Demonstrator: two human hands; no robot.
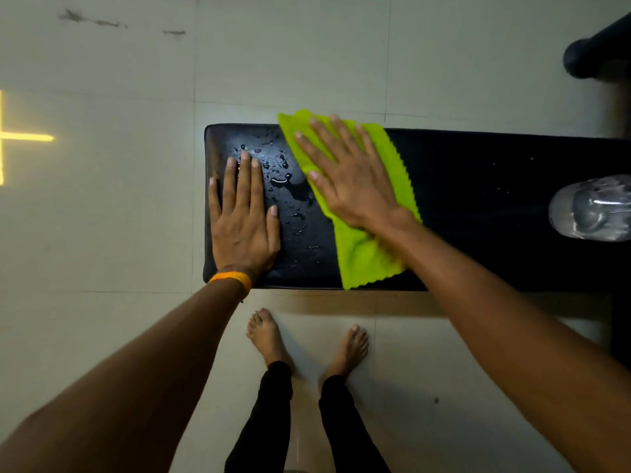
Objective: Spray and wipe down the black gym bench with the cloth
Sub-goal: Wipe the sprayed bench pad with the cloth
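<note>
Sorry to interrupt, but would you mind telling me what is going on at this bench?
A person is wiping the black gym bench. The right hand presses a green cloth flat on the pad, beside water droplets not yet wiped. The left hand rests open near the bench's end. A clear bottle sits further right.

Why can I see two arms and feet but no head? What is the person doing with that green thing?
The camera sits on the person's head and looks down, so you see what they see: their own arms and bare feet on the pale tiled floor. In front of them is a long black padded gym bench. Their right hand lies flat, fingers spread, pressing a bright green cloth onto it. Their left hand, with an orange wristband, rests flat on the bench end. Between the hands, water droplets shine, not yet wiped. A clear plastic bottle lies on the bench at the right edge.
</note>
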